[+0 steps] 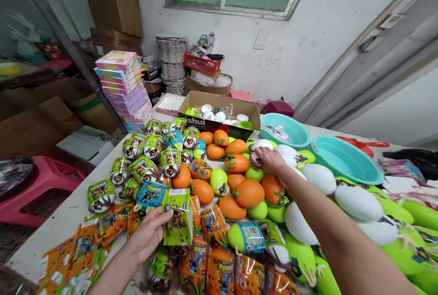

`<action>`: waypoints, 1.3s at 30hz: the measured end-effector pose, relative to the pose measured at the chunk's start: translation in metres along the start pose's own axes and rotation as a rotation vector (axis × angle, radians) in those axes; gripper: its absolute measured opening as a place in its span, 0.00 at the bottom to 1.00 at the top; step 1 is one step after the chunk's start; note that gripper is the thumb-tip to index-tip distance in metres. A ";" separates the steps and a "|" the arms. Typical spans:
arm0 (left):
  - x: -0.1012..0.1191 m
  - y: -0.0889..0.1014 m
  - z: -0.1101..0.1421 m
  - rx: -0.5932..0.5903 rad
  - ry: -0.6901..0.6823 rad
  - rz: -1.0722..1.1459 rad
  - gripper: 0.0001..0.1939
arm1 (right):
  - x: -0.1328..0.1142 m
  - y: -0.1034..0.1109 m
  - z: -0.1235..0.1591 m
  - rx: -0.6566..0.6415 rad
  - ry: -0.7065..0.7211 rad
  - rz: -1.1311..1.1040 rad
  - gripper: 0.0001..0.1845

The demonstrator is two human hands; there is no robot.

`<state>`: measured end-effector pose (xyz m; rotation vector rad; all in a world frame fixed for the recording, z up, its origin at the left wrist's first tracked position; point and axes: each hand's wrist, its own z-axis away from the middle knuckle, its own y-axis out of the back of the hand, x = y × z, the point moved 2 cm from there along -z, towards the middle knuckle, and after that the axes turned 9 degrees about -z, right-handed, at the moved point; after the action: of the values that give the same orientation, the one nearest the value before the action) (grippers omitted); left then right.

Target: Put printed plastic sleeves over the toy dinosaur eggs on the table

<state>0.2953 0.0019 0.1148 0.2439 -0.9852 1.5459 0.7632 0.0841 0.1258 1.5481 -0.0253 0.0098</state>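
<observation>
Between the thumb and fingers of my left hand [150, 233] is a flat green printed bag [177, 229], held upright above the orange packs. My right hand [268, 160] reaches farther across the table, its fingers closed around a white plastic egg [263, 144] with dark strands at its lower end. Orange eggs [250, 193] with green strands lie just left of my right forearm. Under and right of that arm are larger white eggs [319, 178] and lime-green eggs [299, 258]. Bagged green-and-white eggs [143, 169] stand in a group beyond my left hand.
Loose orange bags [82, 247] lie at the table's left front. A cardboard box [219, 99] of egg halves and two teal basins [345, 160] stand at the back. Stacked pastel boxes [119, 87] rise by a metal pole. A pink stool [44, 185] is on the left.
</observation>
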 end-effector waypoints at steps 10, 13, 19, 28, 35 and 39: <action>0.016 -0.009 0.000 -0.089 -0.047 -0.034 0.11 | -0.140 0.029 0.115 0.535 -0.672 -1.734 0.38; 0.013 -0.020 0.006 -0.169 -0.016 -0.091 0.11 | -0.232 0.006 0.155 0.296 -0.852 -2.161 0.38; 0.019 -0.008 0.018 -0.205 0.011 -0.229 0.14 | -0.308 -0.012 0.204 -0.039 -0.914 -2.423 0.28; 0.040 0.003 0.035 -0.445 0.013 -0.511 0.14 | -0.312 -0.012 0.225 -0.675 -0.612 -2.343 0.35; 0.040 0.002 0.037 -0.434 -0.084 -0.878 0.15 | -0.323 -0.013 0.220 -0.648 -0.436 -2.270 0.35; 0.043 -0.014 0.037 -0.549 -0.305 -1.163 0.14 | -0.326 -0.005 0.213 -0.606 -0.333 -2.192 0.42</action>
<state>0.2833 0.0054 0.1716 0.5443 -1.1453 0.1672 0.4350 -0.1253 0.1179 0.3065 1.2484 -1.7590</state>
